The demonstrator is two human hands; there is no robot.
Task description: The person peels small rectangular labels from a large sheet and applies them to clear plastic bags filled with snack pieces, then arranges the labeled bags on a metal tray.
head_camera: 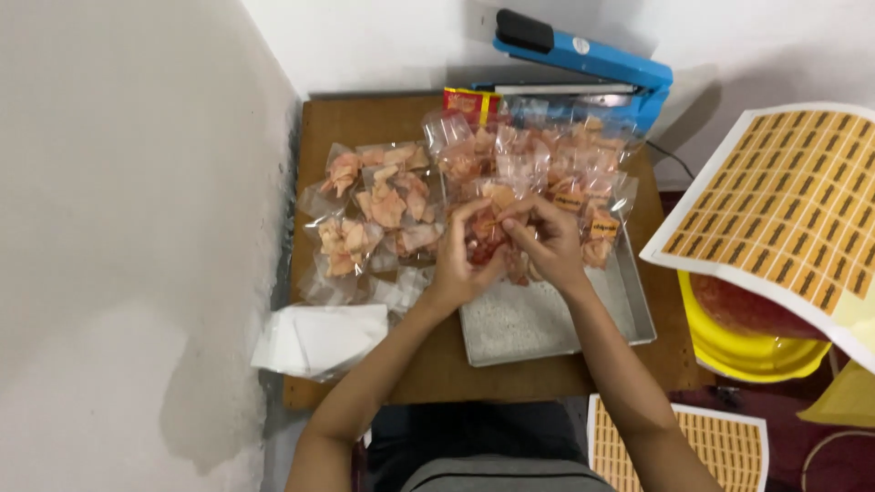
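Head view: left hand (pixel 458 260) and right hand (pixel 545 241) both pinch one snack bag (pixel 483 239) over metal tray (pixel 547 328), mid-table.

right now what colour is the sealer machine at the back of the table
Blue with a black handle end: sealer machine, head view.

From my remote view, both forearms are bare up to the frame's lower edge: no sleeves, gloves, watch or bands on either. The left hand (pixel 458 264) and right hand (pixel 547 241) carry no rings that I can make out at this resolution. Below, I note a grey garment at the waist and dark fabric above it.
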